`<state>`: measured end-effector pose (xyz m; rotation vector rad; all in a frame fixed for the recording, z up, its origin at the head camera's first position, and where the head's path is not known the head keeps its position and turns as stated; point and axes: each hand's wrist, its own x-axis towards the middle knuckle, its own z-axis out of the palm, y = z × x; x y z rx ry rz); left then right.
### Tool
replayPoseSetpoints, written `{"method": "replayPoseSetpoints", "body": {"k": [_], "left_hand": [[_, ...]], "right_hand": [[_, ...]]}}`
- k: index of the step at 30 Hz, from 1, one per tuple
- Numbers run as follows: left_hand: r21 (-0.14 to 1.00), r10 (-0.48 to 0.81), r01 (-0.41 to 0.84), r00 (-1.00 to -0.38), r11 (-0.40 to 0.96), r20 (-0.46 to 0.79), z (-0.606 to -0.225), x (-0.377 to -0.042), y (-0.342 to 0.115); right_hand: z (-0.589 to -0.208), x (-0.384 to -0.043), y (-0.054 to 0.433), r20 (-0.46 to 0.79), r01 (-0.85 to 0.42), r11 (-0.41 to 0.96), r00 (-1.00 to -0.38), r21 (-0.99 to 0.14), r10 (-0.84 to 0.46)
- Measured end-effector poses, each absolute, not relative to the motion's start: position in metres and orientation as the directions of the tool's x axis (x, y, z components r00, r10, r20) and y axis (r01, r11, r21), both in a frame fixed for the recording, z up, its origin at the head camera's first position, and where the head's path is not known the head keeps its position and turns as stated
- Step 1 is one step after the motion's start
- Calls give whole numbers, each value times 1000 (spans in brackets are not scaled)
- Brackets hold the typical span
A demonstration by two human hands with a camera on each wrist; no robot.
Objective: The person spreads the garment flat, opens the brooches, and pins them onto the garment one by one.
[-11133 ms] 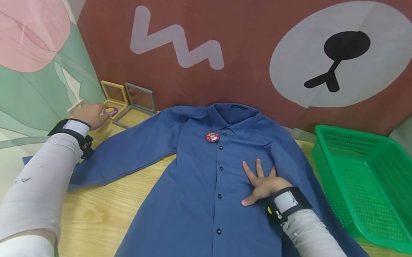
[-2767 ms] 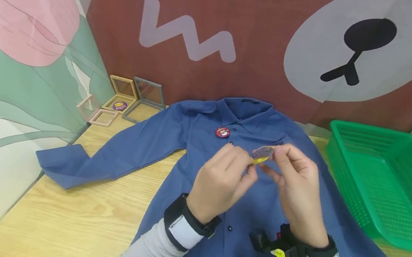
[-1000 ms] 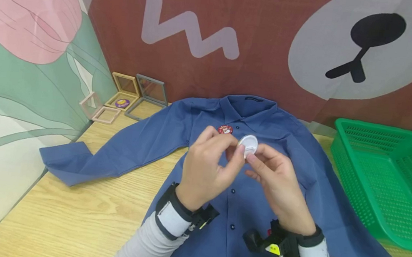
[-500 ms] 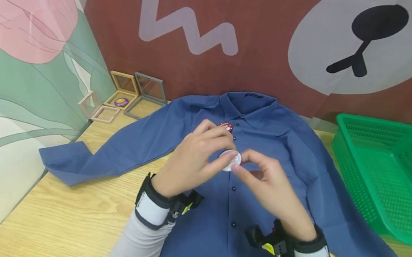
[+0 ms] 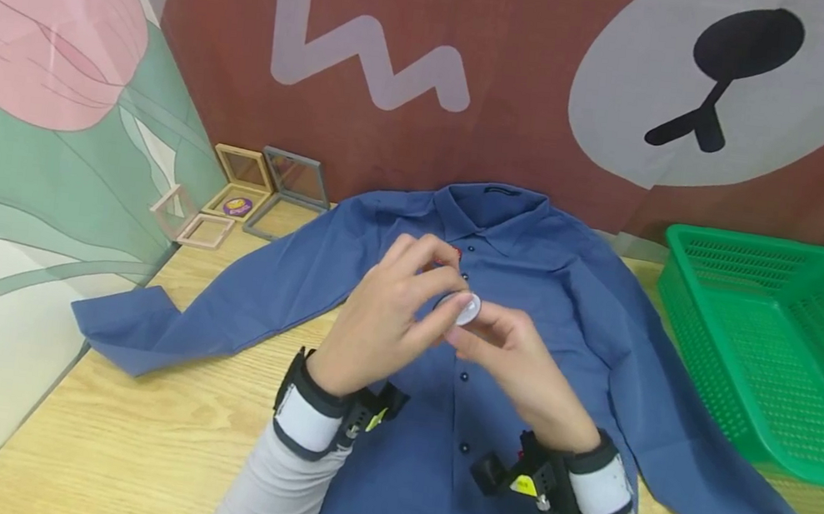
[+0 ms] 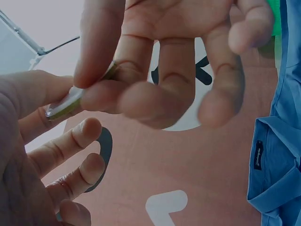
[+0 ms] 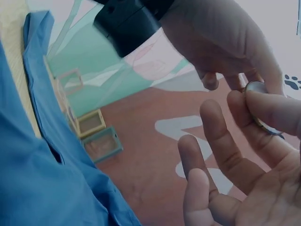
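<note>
A few seconds ago the badge [image 5: 469,310] showed me its coloured face; now its pale back is turned up, so I judge the back is the side I am busy with. It is held clear of the shirt [image 5: 428,460], not fixed to it, in front of the buttoned chest. My left hand [image 5: 389,312], coming from 8 o'clock, pinches the rim between thumb and finger, its other fingers loosely bent; my right hand [image 5: 521,365], from 4 o'clock, does the same on the far edge, its spare fingers fanned. Whether any pin stands open I cannot tell. The badge is a thin, smooth disc with a slight shine and a yellowish edge. The shirt is matt blue cloth, softly creased, with small dark round buttons; a red badge [image 5: 458,252] peeps out behind my left fingers, near 11 o'clock. At 10 o'clock stand square, clear-paned cases, a yellow case [image 5: 215,199] holding a glossy purple badge [image 5: 238,206]. At 3 o'clock is a perforated green plastic basket [image 5: 709,374], and pale wood grain marks the surface [image 5: 137,429].
</note>
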<state>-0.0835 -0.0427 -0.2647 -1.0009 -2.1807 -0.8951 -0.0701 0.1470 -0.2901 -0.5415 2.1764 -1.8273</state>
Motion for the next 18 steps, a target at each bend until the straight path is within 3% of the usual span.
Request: {"method": "replayPoseSetpoints", "body": {"k": [18], "left_hand": [[388, 371, 801, -567, 457, 735, -262, -84, -49]], "right_hand": [[-274, -62, 147, 125, -185, 132, -920, -974, -371]]}}
